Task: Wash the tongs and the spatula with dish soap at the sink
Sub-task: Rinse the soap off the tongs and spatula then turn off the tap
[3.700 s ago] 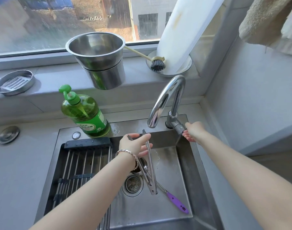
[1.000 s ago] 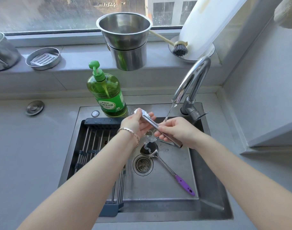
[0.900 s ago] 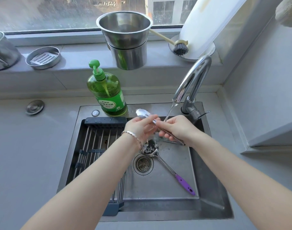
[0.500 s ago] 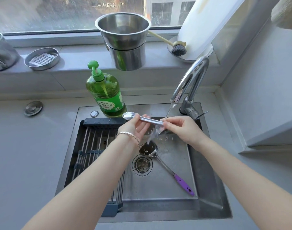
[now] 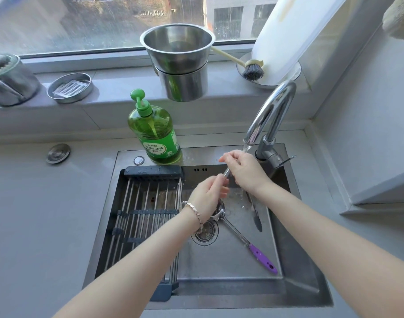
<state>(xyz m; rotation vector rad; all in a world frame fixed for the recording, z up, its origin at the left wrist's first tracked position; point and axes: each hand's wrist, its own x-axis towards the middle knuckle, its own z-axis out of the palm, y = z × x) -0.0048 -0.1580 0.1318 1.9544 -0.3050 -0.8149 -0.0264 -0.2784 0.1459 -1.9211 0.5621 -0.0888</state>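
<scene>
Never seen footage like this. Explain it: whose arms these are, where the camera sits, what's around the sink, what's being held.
There is no machine here. A person wears a wide-angle camera on the head, so this single picture looks forward and down along their own arms. The left hand and the right hand both grip metal tongs under water running from the faucet. On the floor of the sink lies a spatula with a purple handle, untouched, its head near the drain. A rack covers the sink's left part. A green soap bottle stands on the sink's back edge. Two metal pots and a brush sit on the windowsill.
</scene>
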